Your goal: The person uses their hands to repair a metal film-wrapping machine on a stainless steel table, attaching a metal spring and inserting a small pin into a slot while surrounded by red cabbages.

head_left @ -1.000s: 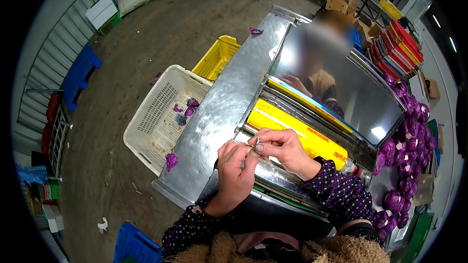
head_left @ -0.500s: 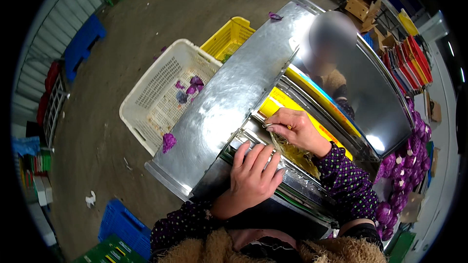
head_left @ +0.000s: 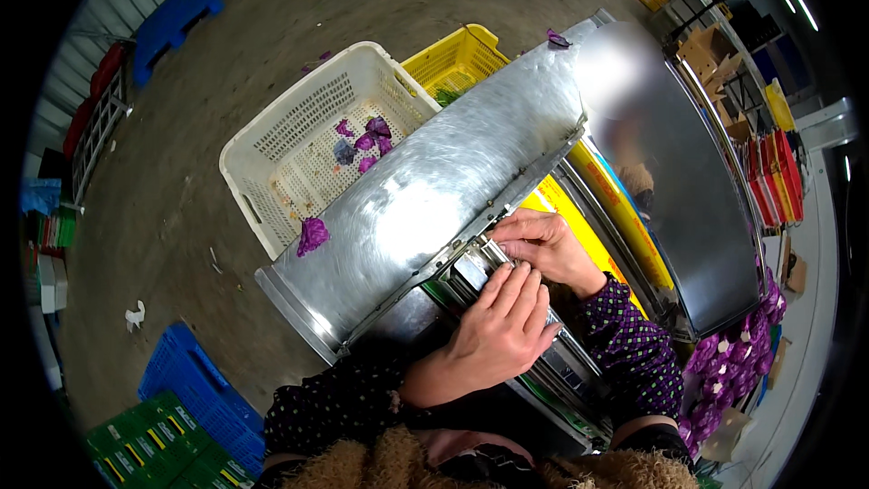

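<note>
My left hand [head_left: 493,330] lies over a long metal bar [head_left: 579,358] on the near side of an open steel machine, its fingers stretched out together and the thumb apart. Close beyond its fingertips, my right hand [head_left: 548,249] pinches at the far end of that bar; what sits between thumb and fingers is hidden. Just past the right hand runs a yellow strip [head_left: 625,276] inside the machine. A dark glossy panel [head_left: 711,190] stands raised on the right. The machine's smooth steel tabletop [head_left: 434,177] slopes away to the left.
A white perforated crate [head_left: 262,147] with purple leaf pieces stands left of the tabletop, beside a yellow crate [head_left: 491,43]. One purple leaf [head_left: 313,235] lies on the steel edge. Purple cabbages [head_left: 733,371] are heaped at right. Blue [head_left: 195,380] and green crates [head_left: 136,444] stand lower left.
The bar under my hands now sits nearer the right hand, and the crumpled clear film seen there before is covered. My left hand has shifted right, closer to the right one. The view has turned.
</note>
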A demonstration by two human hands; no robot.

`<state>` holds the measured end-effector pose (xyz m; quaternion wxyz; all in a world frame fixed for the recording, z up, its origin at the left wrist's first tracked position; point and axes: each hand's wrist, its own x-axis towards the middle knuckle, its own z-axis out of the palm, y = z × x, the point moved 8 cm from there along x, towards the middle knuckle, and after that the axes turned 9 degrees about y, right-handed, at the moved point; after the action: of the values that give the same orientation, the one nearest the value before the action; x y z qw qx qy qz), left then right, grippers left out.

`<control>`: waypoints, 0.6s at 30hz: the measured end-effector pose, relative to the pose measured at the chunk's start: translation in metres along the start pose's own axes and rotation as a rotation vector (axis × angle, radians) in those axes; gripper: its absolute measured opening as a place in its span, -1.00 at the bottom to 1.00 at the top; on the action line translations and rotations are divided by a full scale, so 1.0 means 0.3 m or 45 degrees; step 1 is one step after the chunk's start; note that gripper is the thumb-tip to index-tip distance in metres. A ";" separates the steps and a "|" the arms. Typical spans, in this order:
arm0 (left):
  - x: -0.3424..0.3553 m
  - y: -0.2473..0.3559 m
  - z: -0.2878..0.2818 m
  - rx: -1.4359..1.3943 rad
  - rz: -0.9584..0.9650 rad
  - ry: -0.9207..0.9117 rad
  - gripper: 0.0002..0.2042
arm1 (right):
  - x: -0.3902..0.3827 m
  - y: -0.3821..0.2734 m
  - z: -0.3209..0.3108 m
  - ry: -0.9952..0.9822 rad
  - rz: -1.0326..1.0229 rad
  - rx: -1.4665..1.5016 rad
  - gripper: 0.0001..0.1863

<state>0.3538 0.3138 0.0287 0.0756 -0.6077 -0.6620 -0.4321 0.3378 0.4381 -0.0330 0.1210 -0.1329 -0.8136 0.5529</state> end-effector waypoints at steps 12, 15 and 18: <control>-0.013 0.038 0.018 0.012 -0.040 -0.053 -0.52 | -0.022 0.056 0.016 0.134 0.234 0.148 -0.85; -0.022 0.045 0.020 0.034 -0.024 -0.067 -0.50 | -0.031 0.057 0.016 0.083 0.175 0.086 -0.80; -0.014 0.049 0.028 0.035 -0.014 -0.083 -0.49 | -0.040 0.060 0.018 0.091 0.203 0.102 -0.78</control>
<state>0.3711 0.3146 0.0281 0.0599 -0.6167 -0.6734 -0.4033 0.3487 0.4354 -0.0523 0.1105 -0.2120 -0.7729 0.5877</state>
